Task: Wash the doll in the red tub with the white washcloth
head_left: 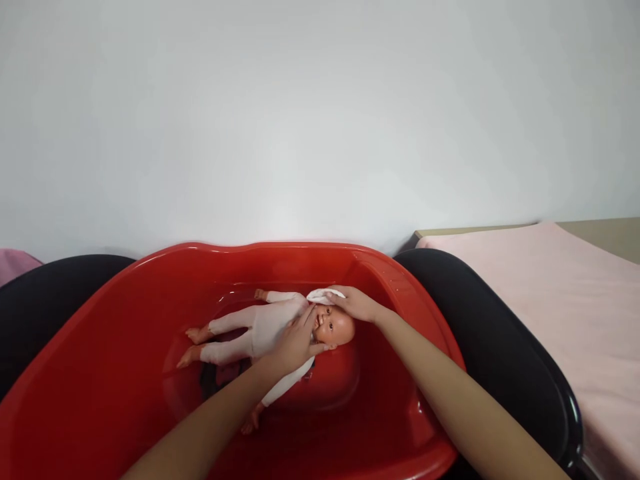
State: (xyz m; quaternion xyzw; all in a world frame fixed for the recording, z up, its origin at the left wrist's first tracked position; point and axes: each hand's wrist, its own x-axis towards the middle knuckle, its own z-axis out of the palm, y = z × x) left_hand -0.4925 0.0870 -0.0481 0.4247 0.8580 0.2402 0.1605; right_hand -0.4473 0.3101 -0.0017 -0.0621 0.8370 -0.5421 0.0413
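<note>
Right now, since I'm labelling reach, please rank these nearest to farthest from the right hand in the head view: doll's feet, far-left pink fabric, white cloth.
1. White cloth: held in the right hand.
2. Doll's feet: left of that hand, inside the red tub.
3. Far-left pink fabric: at the picture's left edge, outside the tub.

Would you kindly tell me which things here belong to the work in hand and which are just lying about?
Part of the work:
Baby doll, with the left hand on it
White cloth, in the right hand
Red tub holding the doll

Just nearby:
Black surface
Pink sheet, at right
</note>
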